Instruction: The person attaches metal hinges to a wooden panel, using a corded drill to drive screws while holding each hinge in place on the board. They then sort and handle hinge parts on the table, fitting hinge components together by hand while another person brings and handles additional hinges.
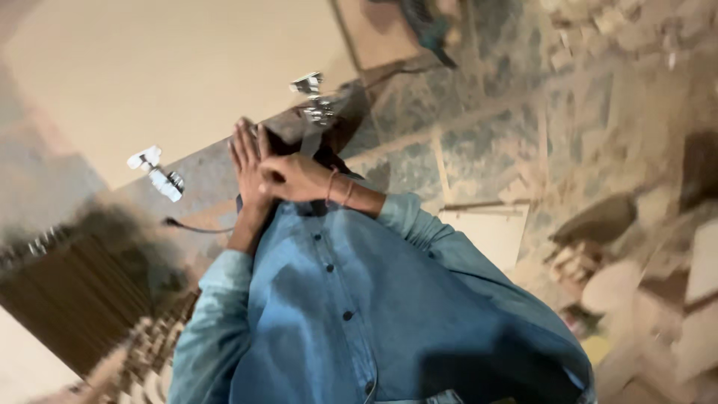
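My left hand [245,158] is held up flat, fingers straight and together, in front of my blue denim shirt [336,299]. My right hand [293,178] is curled into a fist and presses against the left palm; I see nothing in it. Thin bands circle the right wrist [338,188]. Just beyond the hands lies a cream board [164,75] whose near edge carries two metal hinges, one at the left [157,173] and one at the right [314,96]. The whole view is motion-blurred.
A thin dark cable [196,227] runs off to the left of my left forearm. A dark brown ribbed panel [90,292] lies at the lower left. Grey floor tiles [493,127] are covered with dust, and rubble and broken pieces [636,262] lie at the right.
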